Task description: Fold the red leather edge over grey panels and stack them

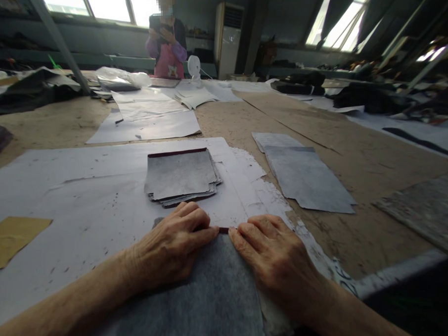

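A grey sheet (214, 292) lies in front of me, its far edge folded over into a narrow dark red strip (224, 231). My left hand (175, 239) is closed at the left of this fold, thumb and bent fingers pressing on it. On the right part of the same edge, the curled fingers of my right hand (272, 250) press down. A short stretch of the strip shows between the two hands; the rest is covered by them. Just beyond my left hand sits a stack of similar grey pieces (180, 175), the top one with a folded dark red edge.
More grey pieces (306, 174) lie to the right on the brown tabletop (229, 118). White paper (92, 203) covers the near area, with a tan scrap (17, 239) at left. Across the table stands a person in a pink apron (168, 61), near a small white fan (194, 66).
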The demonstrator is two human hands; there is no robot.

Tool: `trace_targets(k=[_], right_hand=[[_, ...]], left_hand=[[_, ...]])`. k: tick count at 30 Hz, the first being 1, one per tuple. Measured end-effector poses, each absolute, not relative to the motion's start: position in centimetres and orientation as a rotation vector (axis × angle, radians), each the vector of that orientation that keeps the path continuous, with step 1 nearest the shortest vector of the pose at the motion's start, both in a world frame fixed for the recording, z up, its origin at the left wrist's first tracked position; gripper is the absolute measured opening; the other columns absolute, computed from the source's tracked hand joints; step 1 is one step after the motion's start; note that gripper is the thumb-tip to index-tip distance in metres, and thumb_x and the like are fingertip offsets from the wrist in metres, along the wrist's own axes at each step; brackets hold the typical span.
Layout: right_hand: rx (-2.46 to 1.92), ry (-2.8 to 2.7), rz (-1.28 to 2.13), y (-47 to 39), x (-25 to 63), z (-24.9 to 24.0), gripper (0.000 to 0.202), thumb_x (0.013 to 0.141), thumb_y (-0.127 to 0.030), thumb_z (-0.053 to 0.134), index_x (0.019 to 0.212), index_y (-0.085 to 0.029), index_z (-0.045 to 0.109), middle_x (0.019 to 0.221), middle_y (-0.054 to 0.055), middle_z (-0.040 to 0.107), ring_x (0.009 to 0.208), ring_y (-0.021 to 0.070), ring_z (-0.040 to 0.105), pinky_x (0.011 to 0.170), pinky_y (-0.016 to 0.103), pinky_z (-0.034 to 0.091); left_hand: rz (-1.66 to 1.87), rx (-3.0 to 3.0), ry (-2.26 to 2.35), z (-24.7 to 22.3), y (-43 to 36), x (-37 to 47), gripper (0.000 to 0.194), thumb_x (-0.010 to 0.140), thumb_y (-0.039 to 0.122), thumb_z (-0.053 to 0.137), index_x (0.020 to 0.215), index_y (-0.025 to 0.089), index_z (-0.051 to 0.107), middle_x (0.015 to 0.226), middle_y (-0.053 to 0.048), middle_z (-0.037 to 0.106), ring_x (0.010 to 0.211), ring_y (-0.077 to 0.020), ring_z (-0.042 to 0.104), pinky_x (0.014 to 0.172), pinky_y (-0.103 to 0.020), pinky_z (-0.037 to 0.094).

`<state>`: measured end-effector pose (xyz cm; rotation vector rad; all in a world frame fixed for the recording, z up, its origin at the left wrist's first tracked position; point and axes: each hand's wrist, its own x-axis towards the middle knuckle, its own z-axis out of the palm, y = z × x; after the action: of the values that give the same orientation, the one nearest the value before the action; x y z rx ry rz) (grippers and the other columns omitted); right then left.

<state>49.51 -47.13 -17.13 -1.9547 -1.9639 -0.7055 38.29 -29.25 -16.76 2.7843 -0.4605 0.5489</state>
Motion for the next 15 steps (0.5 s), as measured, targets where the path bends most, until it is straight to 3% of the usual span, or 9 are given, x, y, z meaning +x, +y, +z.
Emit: trace_targets(k=[5, 11, 15], right_hand=[[-1.95, -1.967, -0.638, -47.4, 49.9, -17.1, 0.031, 0.088, -0.009, 0.033, 0.099, -0.01, 0.062, 0.086, 0.009, 0.062, 0.084, 0.0218, 0.053, 0.079, 0.042, 0.042], [-1.966, -1.353, -0.471, -48.3, 51.6, -16.6, 0.019, 0.083, -0.011, 0.047, 0.087, -0.019, 0.065, 0.082, 0.001, 0.063, 0.077, 0.0131, 0.057, 0.07, 0.025, 0.047], [-1.91, -1.472, -0.549, -47.1, 50.0, -16.2, 0.023, 0.081, -0.008, 0.045, 0.089, -0.014, 0.065, 0.082, 0.005, 0.063, 0.079, 0.0166, 0.055, 0.071, 0.03, 0.047]], left_hand=[[0.51, 2.785, -0.497, -16.8, -29.2, 38.2, 0.031, 0.081, 0.004, 0.037, 0.102, 0.014, 0.057, 0.085, -0.008, 0.051, 0.08, -0.0181, 0.042, 0.073, -0.033, 0.041], [0.56, 2.749, -0.542, -17.0, -29.1, 38.4, 0.03, 0.082, 0.004, 0.035, 0.101, 0.013, 0.056, 0.086, -0.008, 0.05, 0.079, -0.0179, 0.042, 0.071, -0.033, 0.041], [0.577, 2.716, -0.546, -17.0, -29.2, 38.4, 0.028, 0.081, 0.004, 0.036, 0.097, 0.013, 0.057, 0.085, -0.008, 0.05, 0.078, -0.0179, 0.041, 0.071, -0.034, 0.041]])
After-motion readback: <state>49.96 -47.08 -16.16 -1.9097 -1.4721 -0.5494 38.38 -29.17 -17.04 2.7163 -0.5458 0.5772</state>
